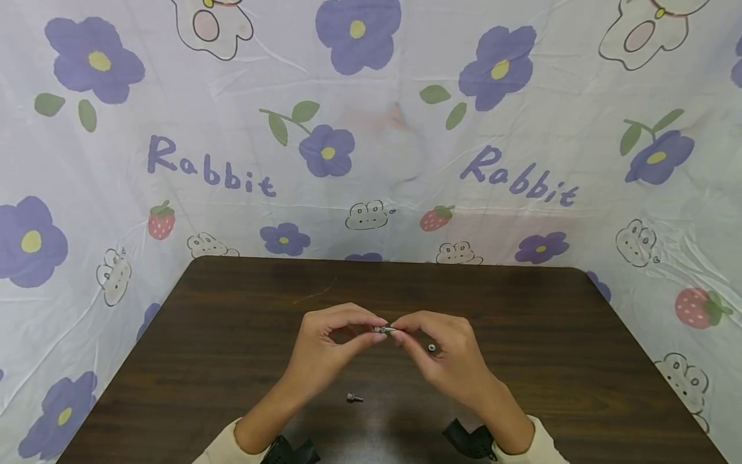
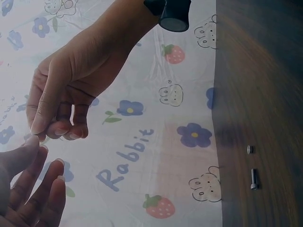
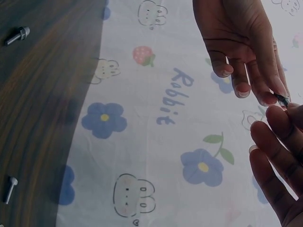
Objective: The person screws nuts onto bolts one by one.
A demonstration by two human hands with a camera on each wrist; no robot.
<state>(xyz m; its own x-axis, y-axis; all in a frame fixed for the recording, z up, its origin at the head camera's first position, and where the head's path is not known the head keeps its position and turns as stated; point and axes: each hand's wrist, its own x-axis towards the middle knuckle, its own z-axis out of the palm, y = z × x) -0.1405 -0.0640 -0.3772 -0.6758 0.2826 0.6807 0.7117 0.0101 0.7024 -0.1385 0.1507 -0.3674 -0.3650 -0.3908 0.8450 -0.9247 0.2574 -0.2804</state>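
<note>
In the head view a small metal bolt (image 1: pixel 384 329) is held between both hands above the table. My left hand (image 1: pixel 327 345) pinches its left end between thumb and forefinger. From the other side, my right hand (image 1: pixel 452 348) pinches the shank with thumb and fingertips. In the right wrist view part of the dark bolt (image 3: pixel 282 100) shows where the fingertips meet; in the left wrist view the fingers hide it. Another bolt (image 1: pixel 355 398) with a thick head lies on the table nearer me. A socket-head screw (image 1: pixel 431 348) shows beside the right thumb.
The dark wooden table (image 1: pixel 232 361) has rounded far corners and meets a patterned cloth (image 1: pixel 382 238) hung behind it. In the left wrist view a short metal cylinder (image 2: pixel 250 149) lies near a screw (image 2: pixel 254 179). Black wrist straps (image 1: pixel 469 439) are at both cuffs.
</note>
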